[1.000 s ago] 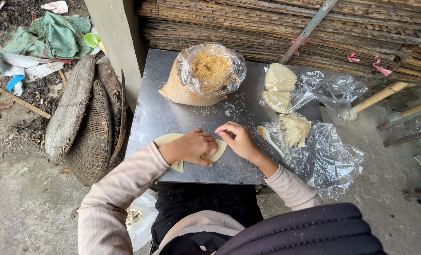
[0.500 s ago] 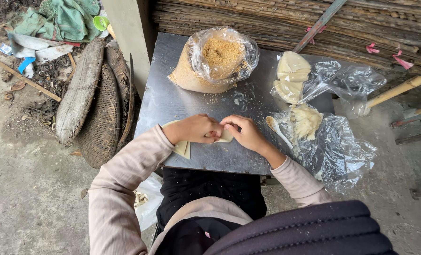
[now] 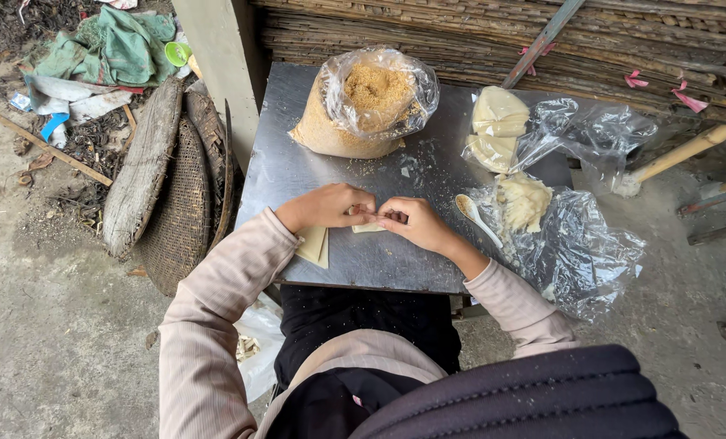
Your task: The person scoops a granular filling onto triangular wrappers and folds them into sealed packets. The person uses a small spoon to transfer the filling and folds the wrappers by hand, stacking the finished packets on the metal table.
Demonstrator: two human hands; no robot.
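1. Pinching together at the near middle of the metal tabletop (image 3: 298, 162), the left hand (image 3: 326, 207) and right hand (image 3: 412, 223) both grasp a pale dough wrapper (image 3: 368, 227), fingertips meeting over it.
2. More wrappers (image 3: 314, 244), seemingly a small stack, lie under the left wrist.
3. A bag of brown crumbs (image 3: 363, 106) stands behind.
4. A white spoon (image 3: 477, 218) lies just right, beside plastic holding pale filling (image 3: 524, 199).

Pale pink ribbed sleeves (image 3: 216, 325), black trousers (image 3: 363, 325), dark padded garment (image 3: 534, 398).
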